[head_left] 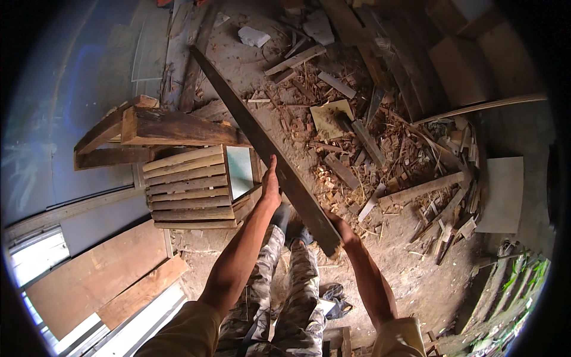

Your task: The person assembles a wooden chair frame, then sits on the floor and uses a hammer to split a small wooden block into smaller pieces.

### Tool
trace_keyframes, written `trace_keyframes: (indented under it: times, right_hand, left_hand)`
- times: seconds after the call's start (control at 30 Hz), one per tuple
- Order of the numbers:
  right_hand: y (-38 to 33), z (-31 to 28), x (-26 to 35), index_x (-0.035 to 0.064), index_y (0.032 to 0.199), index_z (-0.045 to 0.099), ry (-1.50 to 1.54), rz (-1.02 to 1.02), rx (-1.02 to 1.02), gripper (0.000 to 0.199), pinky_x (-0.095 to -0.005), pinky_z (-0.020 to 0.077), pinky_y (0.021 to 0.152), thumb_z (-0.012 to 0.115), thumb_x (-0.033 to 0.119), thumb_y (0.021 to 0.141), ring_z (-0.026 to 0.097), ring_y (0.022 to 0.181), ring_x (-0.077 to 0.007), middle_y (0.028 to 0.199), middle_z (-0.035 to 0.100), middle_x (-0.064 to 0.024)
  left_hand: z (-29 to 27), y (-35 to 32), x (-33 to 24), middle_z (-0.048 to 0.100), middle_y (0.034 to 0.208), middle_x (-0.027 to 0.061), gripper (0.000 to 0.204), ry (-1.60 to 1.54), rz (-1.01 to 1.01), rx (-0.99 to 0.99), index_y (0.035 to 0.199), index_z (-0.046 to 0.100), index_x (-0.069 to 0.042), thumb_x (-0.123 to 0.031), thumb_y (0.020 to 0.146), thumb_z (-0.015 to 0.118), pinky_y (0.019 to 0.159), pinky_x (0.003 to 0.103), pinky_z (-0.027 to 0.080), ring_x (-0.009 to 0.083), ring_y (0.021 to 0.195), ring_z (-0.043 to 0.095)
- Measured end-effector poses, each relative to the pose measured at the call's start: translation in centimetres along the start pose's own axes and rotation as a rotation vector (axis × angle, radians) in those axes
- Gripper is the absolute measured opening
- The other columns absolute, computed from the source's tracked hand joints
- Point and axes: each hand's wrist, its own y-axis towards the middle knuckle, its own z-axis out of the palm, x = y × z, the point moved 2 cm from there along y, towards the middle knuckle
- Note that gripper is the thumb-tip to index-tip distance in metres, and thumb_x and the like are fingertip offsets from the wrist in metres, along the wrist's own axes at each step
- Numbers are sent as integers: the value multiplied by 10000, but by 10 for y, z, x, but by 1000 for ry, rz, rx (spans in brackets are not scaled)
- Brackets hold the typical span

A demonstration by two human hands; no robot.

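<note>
A long dark wooden plank (297, 193) slants across the middle, from the far left down to a rough, pale near end. My left hand (272, 185) holds its left edge around the middle, one finger stretched along the side. Close to the near end, my right hand (342, 229) grips the right edge; its fingers are partly hidden by the wood. Left of the plank stands a slatted wooden crate (190, 187) with a pale panel (239, 171) at its open side. Thick timber pieces (178, 128) lie above the crate, their right ends near the plank.
Wood offcuts and chips (363, 157) cover the ground to the right, with a square board (332, 119) among them. A white block (254, 37) lies at the far side. Flat boards (104, 276) lean at the lower left. A dark plastic bag (336, 300) sits beside my legs.
</note>
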Motion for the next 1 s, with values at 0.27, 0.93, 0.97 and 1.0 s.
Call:
trace_keyframes:
  times: [0.27, 0.93, 0.97, 1.0]
  right_hand:
    - [-108, -58, -56, 30, 1315, 560, -251, 93, 129, 676, -332, 557, 786, 556, 583, 927, 680, 926, -211, 1090, 686, -144]
    - [-197, -23, -200, -17, 1138, 606, -1412, -137, -865, 841, -428, 542, 831, 736, 680, 685, 678, 992, -373, 1017, 701, -221]
    - [-202, -30, -210, -44, 1133, 589, -1429, -188, -879, 851, -436, 552, 771, 767, 653, 680, 685, 913, -391, 965, 693, -247]
    - [-209, -33, -220, -72, 1128, 572, -1446, -237, -893, 863, -443, 563, 712, 798, 626, 675, 693, 834, -408, 913, 685, -273]
  left_hand:
    - [-4, -9, 43, 668, 1058, 56, 648, -187, -181, 20, 1195, 611, -130, -641, 801, 680, 803, 403, 517, 218, 936, 649]
    - [-60, -76, 209, 608, 1151, 71, 669, 279, -17, -259, 1256, 526, -90, -445, 769, 816, 826, 437, 490, 215, 999, 581]
    - [-50, -90, 209, 619, 1163, 57, 664, 260, 17, -236, 1261, 539, -90, -433, 768, 823, 855, 416, 492, 202, 1018, 587]
    - [-41, -102, 208, 630, 1175, 43, 661, 240, 53, -212, 1266, 553, -91, -422, 766, 829, 884, 395, 495, 188, 1037, 592]
